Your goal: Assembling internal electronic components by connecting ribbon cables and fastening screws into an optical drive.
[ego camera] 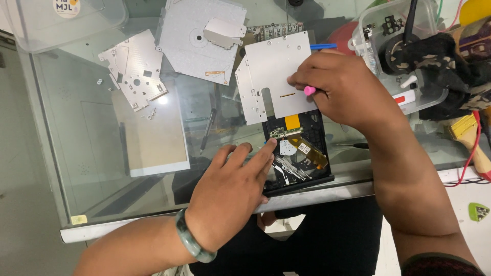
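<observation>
Drive (299, 153) at tabletop (76, 128) front edge half stripped: cover (273, 76) lifted, two plates (135, 69) off, left hand (238, 179) flat and empty steadying it, right hand (340, 87) closed on pink tool (310, 91), board still in.

Bare glass (76, 128) lies open left; a parts tub (409, 61) crowds the right.

This looks like a small electronics repair bench. A glass-topped table (76, 168) with a metal rim carries flat grey sheet-metal cover plates (134, 69) toward its far edge, an opened black optical drive (302, 153) with exposed circuitry at its near edge, and a clear plastic tub (404, 56) of parts at the far right corner, with red wires (473, 148) beside it.
</observation>
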